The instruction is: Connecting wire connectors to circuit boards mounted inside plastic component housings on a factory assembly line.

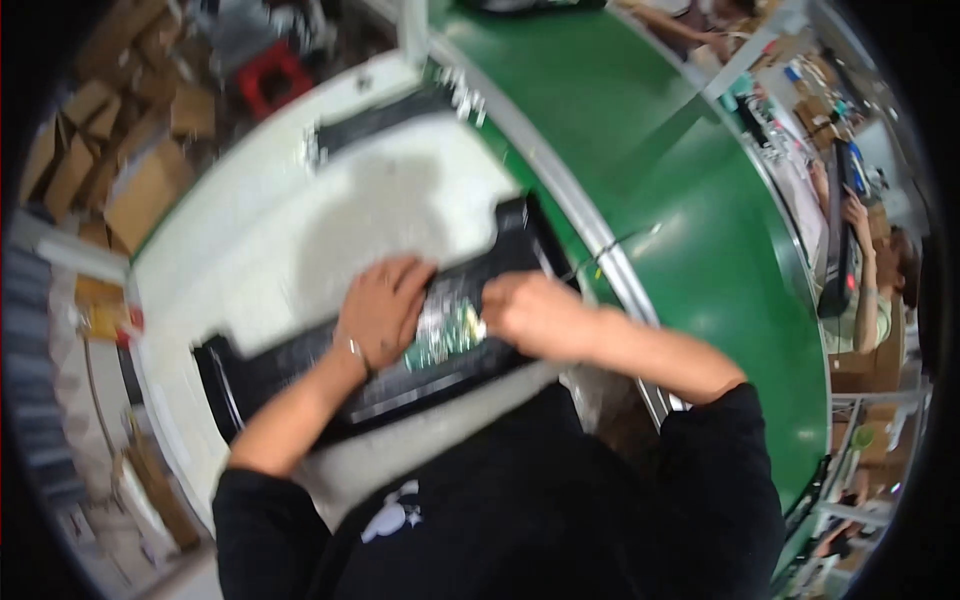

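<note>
A busy workshop is surrounding the bench: cardboard boxes [145, 200] are piling up at the far left, a red stool [272, 80] is standing near them, and a green conveyor [710, 280] is running along the right behind a metal rail [548, 165]. Beyond it, a co-worker [868, 325] is handling a long dark part.

On the white table [230, 230], a long black housing [440, 386] is lying crosswise, close against the person's body, a placing that seems to bring its middle within easy reach of both hands. There, a green circuit board [440, 345] is sitting between the hands, its parts blurring together. The left hand [385, 308] is lying over the board's left side, its fingers extending forward and only slightly parting, apparently steadying board and housing. The right hand [535, 312] is working at the board's right edge with its fingers curling inward; I cannot tell whether they are pinching anything, as the knuckles are hiding the tips. A thin dark cable [622, 241] is trailing across the rail, just beyond the housing's right end. Farther up the table, another dark strip [385, 120] is resting, well apart from the hands.
</note>
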Demonstrator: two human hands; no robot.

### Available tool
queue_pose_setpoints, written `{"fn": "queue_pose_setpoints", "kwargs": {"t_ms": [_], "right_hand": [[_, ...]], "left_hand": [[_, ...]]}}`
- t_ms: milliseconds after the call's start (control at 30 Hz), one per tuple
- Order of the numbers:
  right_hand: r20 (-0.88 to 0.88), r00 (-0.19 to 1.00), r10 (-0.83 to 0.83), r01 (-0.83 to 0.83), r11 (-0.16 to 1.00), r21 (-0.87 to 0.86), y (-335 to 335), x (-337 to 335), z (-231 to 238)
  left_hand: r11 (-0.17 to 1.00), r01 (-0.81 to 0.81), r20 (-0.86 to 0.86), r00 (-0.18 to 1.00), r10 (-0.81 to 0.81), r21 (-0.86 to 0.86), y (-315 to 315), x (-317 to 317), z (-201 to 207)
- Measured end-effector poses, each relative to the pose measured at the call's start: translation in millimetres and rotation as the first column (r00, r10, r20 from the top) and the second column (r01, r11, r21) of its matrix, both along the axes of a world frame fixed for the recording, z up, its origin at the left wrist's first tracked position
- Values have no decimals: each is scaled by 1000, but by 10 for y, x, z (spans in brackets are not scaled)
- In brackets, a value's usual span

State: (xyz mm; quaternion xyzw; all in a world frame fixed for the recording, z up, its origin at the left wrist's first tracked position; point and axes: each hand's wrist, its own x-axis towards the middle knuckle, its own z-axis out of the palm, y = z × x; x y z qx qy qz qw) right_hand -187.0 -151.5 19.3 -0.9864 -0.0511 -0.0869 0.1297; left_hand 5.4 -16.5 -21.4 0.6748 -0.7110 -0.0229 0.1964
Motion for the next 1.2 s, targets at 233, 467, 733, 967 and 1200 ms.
{"fn": "queue_pose_setpoints", "kwargs": {"t_ms": [233,467,733,967,1200], "right_hand": [[81,996,21,-23,999,32,668,-292,-197],[382,853,-355,427,896,-120,-30,-741,275],[390,275,-879,961,243,-130,-1855,-2101,-141],[-194,366,-910,267,-97,959,-1871,-360,-350],[-240,751,-615,212,-120,970,-1260,606,-460]], "left_hand": [[961,15,-3,1000,-15,276,185,-94,402],[962,268,47,962,-270,47,372,-339,1701],[829,381,-221,923,-315,410,481,-124,1388],[882,450,-229,881,-414,137,330,-396,1869],[-83,633,-498,-676,-543,-770,-24,-171,1495]]}}
